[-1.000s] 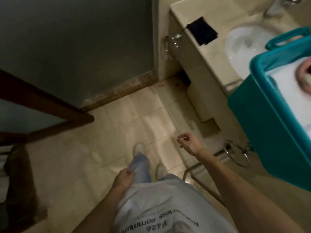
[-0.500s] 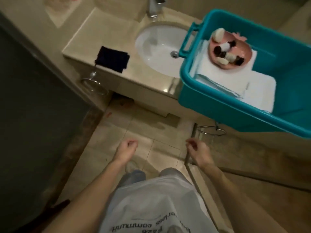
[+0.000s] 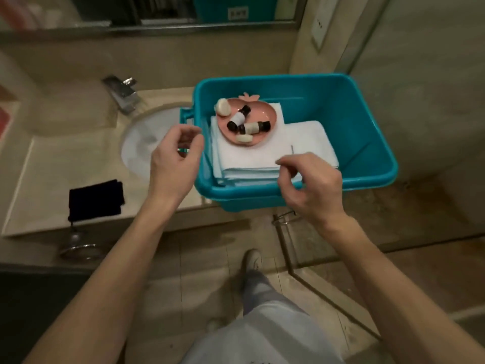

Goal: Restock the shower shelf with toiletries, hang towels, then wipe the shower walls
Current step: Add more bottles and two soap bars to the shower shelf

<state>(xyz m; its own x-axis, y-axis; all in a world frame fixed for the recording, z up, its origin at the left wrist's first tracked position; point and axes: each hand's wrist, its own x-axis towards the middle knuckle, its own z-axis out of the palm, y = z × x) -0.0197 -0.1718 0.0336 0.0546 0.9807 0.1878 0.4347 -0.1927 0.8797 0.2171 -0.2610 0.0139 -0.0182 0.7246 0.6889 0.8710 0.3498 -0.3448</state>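
A teal plastic tub [image 3: 349,119] stands on the vanity counter, right of the sink. Inside lies a stack of folded white towels [image 3: 301,145]. On the towels sits a pink dish [image 3: 265,118] with small dark-capped bottles [image 3: 240,118] and pale soap pieces [image 3: 222,106]. My left hand [image 3: 175,158] hovers by the tub's left handle, fingers loosely curled, holding nothing. My right hand [image 3: 309,185] is over the tub's front rim, fingers loosely curled just above the towel stack's near edge, holding nothing.
A white sink [image 3: 147,143] with a chrome tap [image 3: 122,94] is set in the beige counter [image 3: 47,169]. A dark folded cloth [image 3: 95,197] lies at the counter's front edge. A glass shower panel with metal frame [image 3: 288,248] stands to the right. Mirror above.
The view has swung from the floor up to the counter. Both hands have risen from waist height to the tub, left beside its handle, right over its front rim.
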